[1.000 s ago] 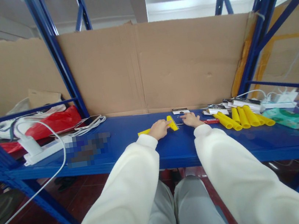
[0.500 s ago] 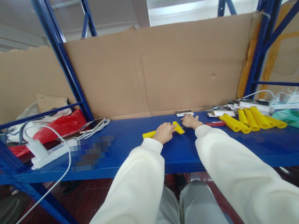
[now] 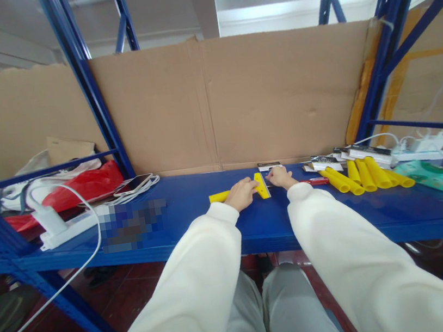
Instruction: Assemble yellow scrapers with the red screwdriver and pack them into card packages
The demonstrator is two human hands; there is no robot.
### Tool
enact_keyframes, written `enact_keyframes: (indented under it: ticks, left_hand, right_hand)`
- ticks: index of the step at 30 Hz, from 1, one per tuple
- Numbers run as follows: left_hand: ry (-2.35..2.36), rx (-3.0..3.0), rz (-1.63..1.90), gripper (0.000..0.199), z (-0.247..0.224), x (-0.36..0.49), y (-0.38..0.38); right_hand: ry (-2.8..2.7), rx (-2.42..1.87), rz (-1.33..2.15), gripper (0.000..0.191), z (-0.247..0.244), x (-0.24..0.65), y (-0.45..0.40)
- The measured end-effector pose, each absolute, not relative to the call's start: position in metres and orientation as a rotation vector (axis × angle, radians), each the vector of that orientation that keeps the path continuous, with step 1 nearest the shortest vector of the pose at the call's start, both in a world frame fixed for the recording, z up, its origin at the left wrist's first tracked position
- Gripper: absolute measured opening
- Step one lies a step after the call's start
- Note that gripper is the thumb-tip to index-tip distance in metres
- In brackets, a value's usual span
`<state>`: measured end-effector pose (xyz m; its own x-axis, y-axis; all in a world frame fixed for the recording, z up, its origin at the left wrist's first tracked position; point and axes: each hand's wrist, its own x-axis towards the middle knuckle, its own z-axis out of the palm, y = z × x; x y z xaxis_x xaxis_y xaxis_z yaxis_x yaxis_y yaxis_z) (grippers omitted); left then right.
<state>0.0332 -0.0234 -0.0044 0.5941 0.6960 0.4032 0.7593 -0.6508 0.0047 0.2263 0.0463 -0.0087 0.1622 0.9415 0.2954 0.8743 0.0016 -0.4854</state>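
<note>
One yellow T-shaped tool (image 3: 261, 185) lies between front and rear edges of the bench (image 3: 184, 196), gripped by the left hand (image 3: 242, 194); the right hand's (image 3: 282, 177) grip cannot be determined. Rear-edge card (image 3: 266, 167) print: illegible.

Yellow tool (image 3: 261, 185) in left hand (image 3: 242, 194): smooth plastic look, metallic edge (image 3: 267, 186). Blue shelf (image 3: 184, 193) under that hand: glossy painted metal. Cardboard (image 3: 156, 114) beyond it: matt, creased; yellow tubes (image 3: 376, 173) right of right hand (image 3: 281, 177), smooth plastic.
</note>
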Motion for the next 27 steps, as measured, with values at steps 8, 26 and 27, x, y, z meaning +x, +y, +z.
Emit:
enact_keyframes:
  ticks: [8, 26, 27]
  left_hand:
    - [-1.200, -2.680, -0.659, 0.032, -0.007, 0.033, -0.018]
    - [-1.182, -2.662, -0.572, 0.030, -0.003, 0.033, -0.022]
    - [-1.178, -2.658, -0.570, 0.030, -0.003, 0.033, -0.022]
  right_hand:
    - [-1.755, -1.179, 0.457, 0.022, -0.007, 0.219, 0.039]
    - [-1.910, -1.449, 0.179, 0.015, -0.009, 0.212, 0.035]
    - [-1.900, -1.450, 0.188, 0.015, -0.009, 0.211, 0.035]
